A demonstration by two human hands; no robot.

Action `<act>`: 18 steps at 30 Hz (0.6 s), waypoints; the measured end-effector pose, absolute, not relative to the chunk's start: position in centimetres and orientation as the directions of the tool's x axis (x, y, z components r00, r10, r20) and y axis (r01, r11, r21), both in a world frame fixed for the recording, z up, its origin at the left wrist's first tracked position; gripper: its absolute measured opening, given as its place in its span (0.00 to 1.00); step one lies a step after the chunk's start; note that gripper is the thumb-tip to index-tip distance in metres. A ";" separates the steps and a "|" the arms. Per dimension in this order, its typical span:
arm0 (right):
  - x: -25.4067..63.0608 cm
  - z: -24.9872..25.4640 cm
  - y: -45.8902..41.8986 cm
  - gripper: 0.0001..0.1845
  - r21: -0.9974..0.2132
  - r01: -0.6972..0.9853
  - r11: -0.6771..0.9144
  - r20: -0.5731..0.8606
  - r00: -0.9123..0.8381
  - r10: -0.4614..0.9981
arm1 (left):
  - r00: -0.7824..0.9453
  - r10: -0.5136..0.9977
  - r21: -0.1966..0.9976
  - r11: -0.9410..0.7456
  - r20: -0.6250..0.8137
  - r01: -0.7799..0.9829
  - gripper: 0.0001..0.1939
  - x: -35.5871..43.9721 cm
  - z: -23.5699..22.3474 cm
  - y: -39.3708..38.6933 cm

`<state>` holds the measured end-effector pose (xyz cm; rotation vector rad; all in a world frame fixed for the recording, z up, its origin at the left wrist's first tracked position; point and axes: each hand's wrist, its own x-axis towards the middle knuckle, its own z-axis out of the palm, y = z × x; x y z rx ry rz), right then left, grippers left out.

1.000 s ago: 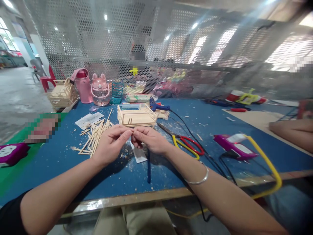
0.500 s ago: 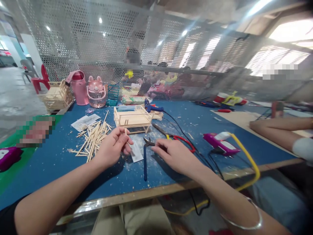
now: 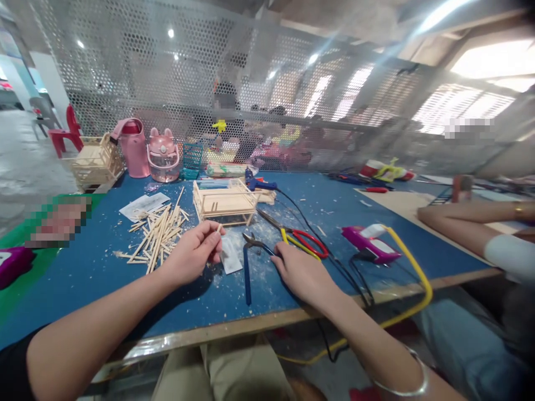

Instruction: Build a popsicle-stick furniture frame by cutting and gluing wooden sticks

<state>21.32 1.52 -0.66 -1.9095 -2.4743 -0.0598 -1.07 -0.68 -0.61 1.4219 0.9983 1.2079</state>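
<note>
A short wooden stick [image 3: 219, 228] pokes up from between the thumb and fingers of my left hand [image 3: 196, 250], which is closed in a pinch. My right hand [image 3: 307, 273] is closed around one handle of the blue-handled cutting pliers [image 3: 247, 273], its fingertips partly hidden. The pliers lie on the table with handles spread and jaws pointing up-left. Between my hands is a small paper slip [image 3: 231, 255]. A pile of wooden sticks [image 3: 161, 236] lies left of my left hand, and a wooden stick frame [image 3: 225, 203] stands just beyond it.
Red-and-yellow-handled scissors [image 3: 307, 245] lie beyond my right hand. A blue glue gun [image 3: 259, 182] with a cord sits behind the frame. A purple device [image 3: 371, 245] is at right, near another person's arm [image 3: 468, 220]. Pink bottles [image 3: 164, 159] stand at the back left.
My right hand has slid right and toward me, from near the pliers' jaws to further along the handle. My left hand still holds the stick, turned slightly.
</note>
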 end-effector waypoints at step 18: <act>19.5 0.3 0.3 0.10 -0.921 0.347 0.178 0.081 -0.277 0.958 | 0.262 0.938 0.845 -0.325 0.228 0.425 0.13 -0.3 -1.3 -1.5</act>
